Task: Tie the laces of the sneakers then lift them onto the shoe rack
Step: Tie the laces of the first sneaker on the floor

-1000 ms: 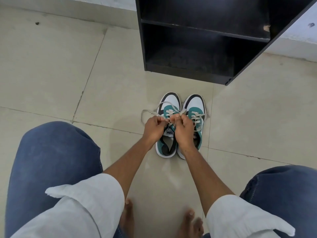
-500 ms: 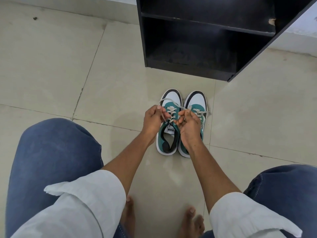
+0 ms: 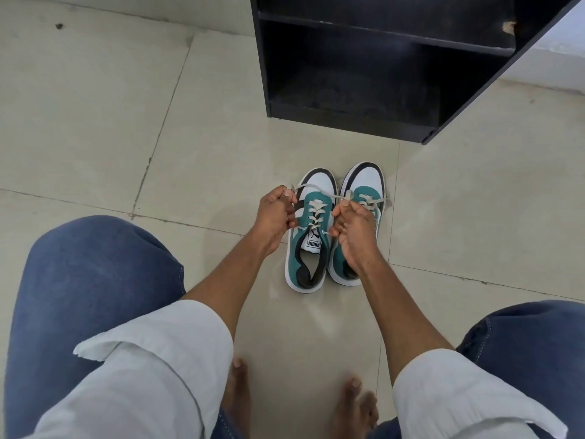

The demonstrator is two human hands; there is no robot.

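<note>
Two teal, white and black sneakers stand side by side on the tiled floor, toes pointing away from me: the left sneaker and the right sneaker. My left hand is closed on one end of the left sneaker's white lace, pulling it out to the left. My right hand grips the other end, over the right sneaker, and hides much of that shoe. The black shoe rack stands just beyond the sneakers, its shelves bare.
My knees in blue jeans frame the view at left and right, and my bare feet rest on the floor below the sneakers. Pale floor tiles spread to the left. A white wall base runs behind the rack.
My hands were together over the left sneaker's tongue and have drawn apart sideways, pulling the lace ends taut. The view has shifted slightly downward.
</note>
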